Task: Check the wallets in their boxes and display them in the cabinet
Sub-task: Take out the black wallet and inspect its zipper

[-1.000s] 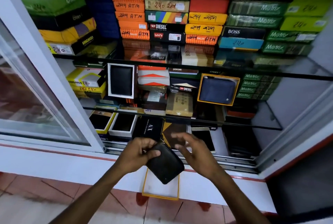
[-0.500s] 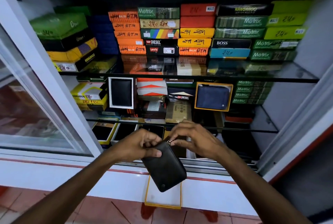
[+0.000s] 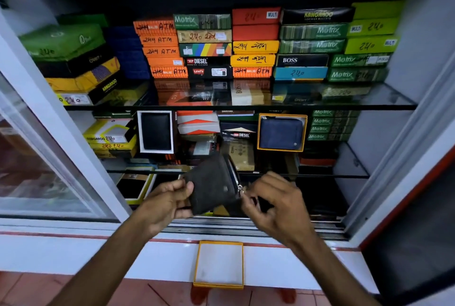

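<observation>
We clamp the light, pliable wallet [image 3: 211, 182] by its edge with the left hand [image 3: 165, 203]; the right hand [image 3: 275, 203] pinches the zip pull [image 3: 240, 188].

Black wallet [image 3: 211, 183]: motion-blurred, surface detail unreadable; lower left corner covered by left hand [image 3: 165, 203]. Right hand [image 3: 275, 203]: fingertips smeared, grip on zipper pull [image 3: 240, 188] not resolvable. Bottom shelf [image 3: 320, 197] behind both hands: dark, contents at its right end indistinct. Glass shelf [image 3: 246, 107] front edge: boxes behind it show only as reflections, print illegible. Blue stack [image 3: 128, 54] at top shelf's left: no readable label. Both forearms cut off by lower picture edge.
</observation>
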Tool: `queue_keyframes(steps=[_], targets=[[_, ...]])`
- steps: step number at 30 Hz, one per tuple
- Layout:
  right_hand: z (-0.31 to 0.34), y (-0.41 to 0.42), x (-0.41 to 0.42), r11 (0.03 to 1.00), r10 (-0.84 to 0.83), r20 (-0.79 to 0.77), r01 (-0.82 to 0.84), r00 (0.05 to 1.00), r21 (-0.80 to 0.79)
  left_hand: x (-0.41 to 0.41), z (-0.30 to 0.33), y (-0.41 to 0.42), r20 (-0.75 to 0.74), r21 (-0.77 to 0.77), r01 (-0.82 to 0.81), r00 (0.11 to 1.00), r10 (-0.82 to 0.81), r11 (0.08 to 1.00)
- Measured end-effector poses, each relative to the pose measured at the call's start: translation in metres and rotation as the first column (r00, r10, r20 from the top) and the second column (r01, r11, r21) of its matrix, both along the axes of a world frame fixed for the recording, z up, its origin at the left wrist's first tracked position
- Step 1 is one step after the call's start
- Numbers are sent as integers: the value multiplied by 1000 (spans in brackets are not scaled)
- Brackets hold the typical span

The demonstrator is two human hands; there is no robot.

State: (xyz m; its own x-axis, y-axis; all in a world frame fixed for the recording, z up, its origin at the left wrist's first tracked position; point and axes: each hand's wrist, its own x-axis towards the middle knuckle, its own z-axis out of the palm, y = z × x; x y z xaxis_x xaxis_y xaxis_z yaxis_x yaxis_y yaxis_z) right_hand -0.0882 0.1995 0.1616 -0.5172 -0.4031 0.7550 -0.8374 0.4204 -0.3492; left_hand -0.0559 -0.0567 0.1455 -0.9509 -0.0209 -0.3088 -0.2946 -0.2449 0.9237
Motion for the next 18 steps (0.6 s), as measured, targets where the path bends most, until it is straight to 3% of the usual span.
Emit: queue_keyframes(steps=[4,9,15,18], targets=[[-16,-19,23,994,-100,-94,97,991,-44,-2,-6,25,72,280,-91,995,73,956],[-32,-35,30,976,-144,-192,171,971,133,-5,-10,51,108,528,-151,988,111,836],[-25,-28,23,978,-148,-178,171,973,122,-6,-9,53,57,604,-166,984,166,780],[-16,-20,18,975,-165,-158,185,973,121,-6,-11,52,11,534,-172,980,197,828]])
